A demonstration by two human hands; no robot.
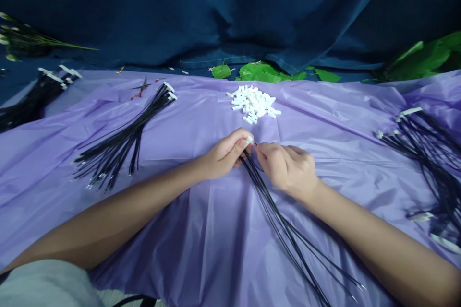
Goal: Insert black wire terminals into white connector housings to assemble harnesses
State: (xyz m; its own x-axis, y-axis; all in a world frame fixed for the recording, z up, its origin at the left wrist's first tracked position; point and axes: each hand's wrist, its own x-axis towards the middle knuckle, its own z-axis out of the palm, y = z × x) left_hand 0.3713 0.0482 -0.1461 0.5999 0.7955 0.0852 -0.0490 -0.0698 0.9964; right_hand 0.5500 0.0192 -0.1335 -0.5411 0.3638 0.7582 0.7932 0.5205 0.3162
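Observation:
My left hand [230,152] is closed, pinching a small white plastic connector [249,140] between thumb and fingers. From below that connector a bunch of thin black wires [268,196] runs down to the lower right, with bare metal tips at the far ends. Close beside it, my right hand [286,163] pinches the end of one black wire near the connector. Whether the wire's tip is inside the connector I cannot tell. Beyond both hands lies a pile of loose white connectors [254,101].
Purple sheeting [180,230] covers the surface. Wired connectors [129,134] lie at the left, more black bundles [29,98] at the far left and others [428,153] at the right. Small scissors [143,87] and green leaves [259,72] lie along the back, before a dark blue cloth [162,9].

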